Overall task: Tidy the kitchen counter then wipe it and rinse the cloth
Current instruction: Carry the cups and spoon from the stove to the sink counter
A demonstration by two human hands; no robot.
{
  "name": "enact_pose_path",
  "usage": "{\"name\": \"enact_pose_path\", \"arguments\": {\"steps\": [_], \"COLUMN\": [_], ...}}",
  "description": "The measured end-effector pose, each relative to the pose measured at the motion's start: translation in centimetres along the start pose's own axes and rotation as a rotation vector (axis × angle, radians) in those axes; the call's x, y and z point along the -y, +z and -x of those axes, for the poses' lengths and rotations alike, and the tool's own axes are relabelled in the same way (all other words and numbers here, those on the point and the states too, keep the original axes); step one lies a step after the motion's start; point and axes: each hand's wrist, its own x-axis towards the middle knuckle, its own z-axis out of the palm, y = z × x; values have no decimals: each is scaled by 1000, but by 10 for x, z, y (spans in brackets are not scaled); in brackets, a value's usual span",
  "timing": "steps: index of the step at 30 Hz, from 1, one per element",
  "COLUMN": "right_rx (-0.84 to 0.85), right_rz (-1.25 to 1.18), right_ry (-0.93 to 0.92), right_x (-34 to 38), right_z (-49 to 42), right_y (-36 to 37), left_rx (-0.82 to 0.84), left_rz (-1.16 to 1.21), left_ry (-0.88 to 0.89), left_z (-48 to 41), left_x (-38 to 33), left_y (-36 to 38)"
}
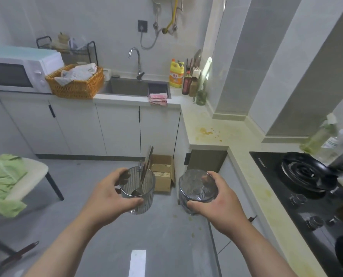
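My left hand (109,194) grips a ribbed clear glass (140,196) with a metal spoon (141,182) and another utensil standing in it. My right hand (216,198) holds a clear glass bowl (194,189) by its rim. Both are held above the floor, away from the counter. The cream counter (216,120) on the right shows yellow-brown stains (207,131). A folded pink cloth (158,98) lies over the front edge of the steel sink (126,87), under the tap (135,56).
A wicker basket (76,86) with rags and a microwave (16,73) stand left of the sink. Bottles (176,73) cluster in the counter's corner. A black gas hob (306,184) lies at the right, a cardboard box (163,172) on the floor, a chair with green cloth (5,180) at left.
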Motion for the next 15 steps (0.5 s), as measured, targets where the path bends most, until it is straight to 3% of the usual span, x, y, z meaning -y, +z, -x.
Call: {"name": "enact_pose_path", "arguments": {"steps": [15], "right_rx": [72], "right_rz": [-77], "right_ry": [-26], "right_x": [-15], "right_z": [-179], "right_y": [6], "left_rx": [-91], "left_rz": [-31], "left_ry": [-74], "left_z": [-142], "left_x": [-2], "left_y": [24]}}
